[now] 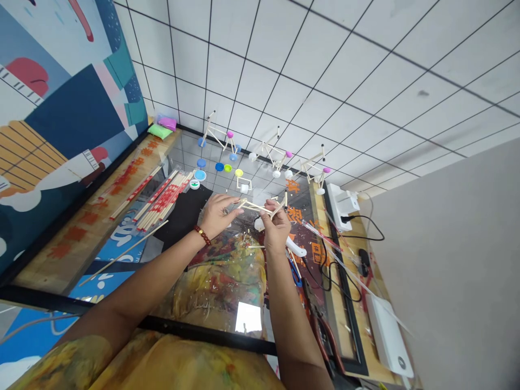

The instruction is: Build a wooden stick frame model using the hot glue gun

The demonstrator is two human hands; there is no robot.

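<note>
Step in hand: a small stick frame (260,207) was being held up in both hands and worked at one joint, judging by the fingers' placing.
Frame's place: it was held above the table, over the near edge of a black mat (179,216), between the hands.
Left hand: the left hand (219,215) was closed on the frame's left end, its fingers curled around the sticks; a beaded bracelet (202,235) was worn on the wrist.
Right hand: the right hand (276,227) was clamped on the right part of the frame, with thumb and fingers pinched together.
Next move: steady support of the pinched joint appeared to be called for, with the frame kept square.
Far side: three finished-looking stick frames (270,151) with coloured discs were stood in a row, and loose blue, green and yellow discs (219,167) were laid nearer.
Left side: bundled wooden sticks (162,197) in red-printed wrappers were laid by the mat.
Right side: red-handled pliers (320,336) were left near the edge, and a white power socket (339,206) was placed beyond them.
</note>
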